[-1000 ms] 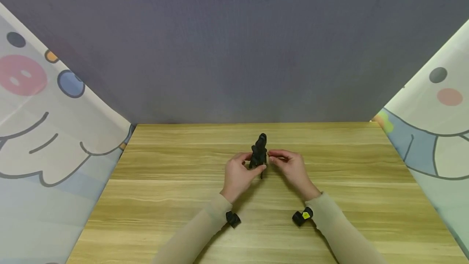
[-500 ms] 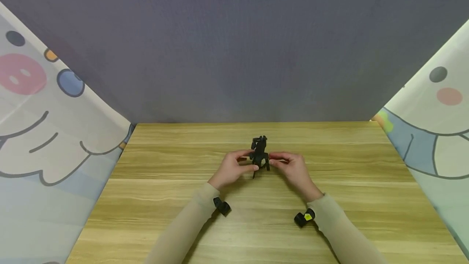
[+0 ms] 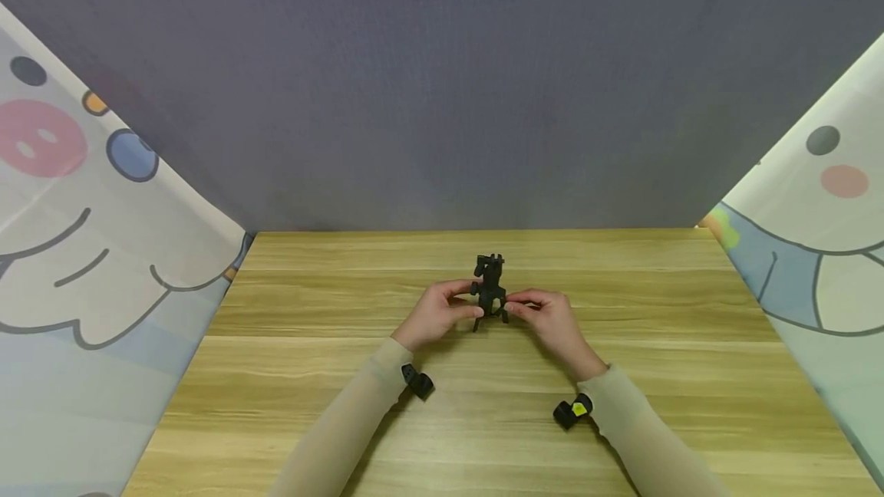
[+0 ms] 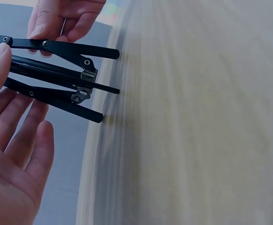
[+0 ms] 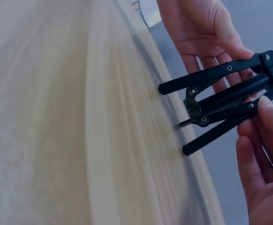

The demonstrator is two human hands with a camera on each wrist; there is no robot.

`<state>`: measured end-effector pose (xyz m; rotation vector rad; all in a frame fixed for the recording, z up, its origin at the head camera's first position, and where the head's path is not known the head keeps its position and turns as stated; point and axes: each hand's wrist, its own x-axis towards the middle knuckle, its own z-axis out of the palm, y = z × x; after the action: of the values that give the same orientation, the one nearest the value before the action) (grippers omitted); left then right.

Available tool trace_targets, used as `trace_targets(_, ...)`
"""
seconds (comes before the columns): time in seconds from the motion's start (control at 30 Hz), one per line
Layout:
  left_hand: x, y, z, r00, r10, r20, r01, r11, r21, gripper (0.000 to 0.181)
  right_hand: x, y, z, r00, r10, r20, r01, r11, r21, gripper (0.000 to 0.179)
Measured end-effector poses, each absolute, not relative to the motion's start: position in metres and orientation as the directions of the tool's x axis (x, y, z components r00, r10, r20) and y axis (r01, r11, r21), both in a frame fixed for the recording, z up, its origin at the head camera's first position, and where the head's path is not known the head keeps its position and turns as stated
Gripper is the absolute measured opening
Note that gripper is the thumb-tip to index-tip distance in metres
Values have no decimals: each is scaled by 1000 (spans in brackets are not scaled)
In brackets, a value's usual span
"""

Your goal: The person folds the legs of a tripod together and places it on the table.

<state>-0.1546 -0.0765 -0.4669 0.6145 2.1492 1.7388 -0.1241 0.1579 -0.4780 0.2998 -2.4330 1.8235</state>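
Observation:
A small black tripod (image 3: 491, 276) is upright between both hands, its short legs partly spread. My left hand (image 3: 433, 316) holds it from the left, the thumb in front and the other fingers behind. On the other side my right hand (image 3: 552, 322) pinches a leg between thumb and fingers. Close up in the left wrist view, hinged braces join the tripod's legs (image 4: 82, 49) to the central column. In the right wrist view the thumb of the right hand (image 5: 268, 187) lies on one leg. Whether the feet touch the table cannot be told.
The wooden table (image 3: 497, 420) spreads around both hands. A grey wall panel (image 3: 442, 98) rises behind its far edge. Cartoon-printed curtains (image 3: 62, 251) hang at the left and right sides. Both wrists wear a small black camera (image 3: 417, 382).
The tripod has turned about its upright axis, and its spread legs now show more. My left hand has shifted left and loosened its reach around it. The right hand has barely moved.

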Motion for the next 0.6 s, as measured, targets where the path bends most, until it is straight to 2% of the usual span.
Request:
trace_targets(0.1,-155,-75,-466,-861,509,24,122,160,980,45,-123,156,-476,-977,-99,189,-209,270,-940,9)
trace_targets(0.33,-156,-74,-468,-859,511,41,134,146,980,41,-110,146,-446,-974,-109,201,-223,259,-940,7)
trace_targets(0.6,-158,-74,-469,-847,530,37,142,160,977,45,-111,147,-447,-970,-122,210,-235,264,-935,10)
